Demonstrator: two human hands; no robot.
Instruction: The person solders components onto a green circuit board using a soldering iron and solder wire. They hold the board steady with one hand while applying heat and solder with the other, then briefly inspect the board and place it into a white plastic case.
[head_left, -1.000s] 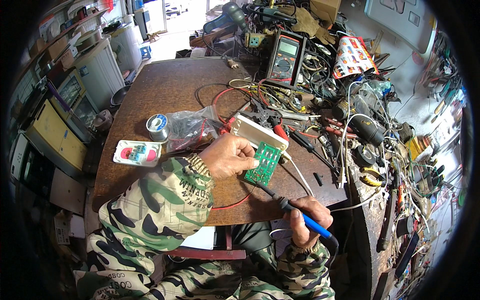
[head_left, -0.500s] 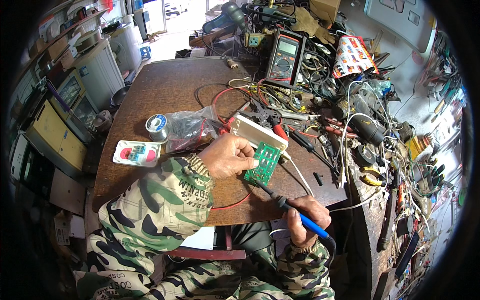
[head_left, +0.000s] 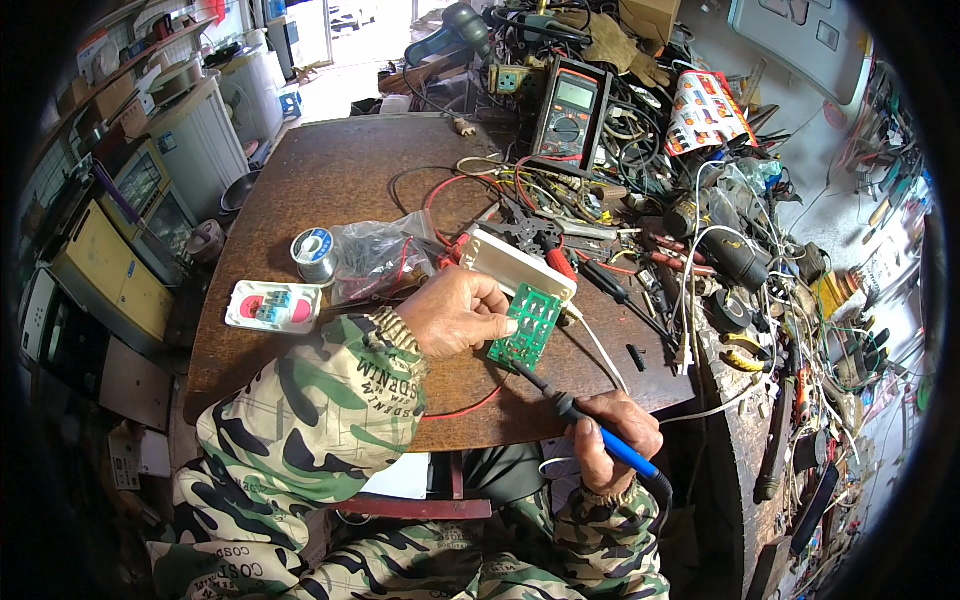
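Observation:
My left hand [head_left: 459, 314] pinches the left edge of a green circuit board [head_left: 530, 325], which is held tilted over the table near its front edge. In my right hand [head_left: 617, 437] is a blue-handled soldering iron [head_left: 622, 450], gripped like a pen. Its dark tip reaches the board's lower edge; whether it touches is too small to tell. Just behind the board lies a white power strip [head_left: 515, 265] with a white cord. A solder spool [head_left: 314, 256] stands left of my left hand, beside a clear plastic bag [head_left: 375, 250].
A white plastic cover [head_left: 274, 306] with pink parts lies on the brown table [head_left: 330, 170] at left. A multimeter [head_left: 567, 118] leans at the back. Screwdrivers [head_left: 625, 297], pliers [head_left: 745, 355] and tangled cables crowd the right side. A red wire [head_left: 465, 410] runs near the front edge.

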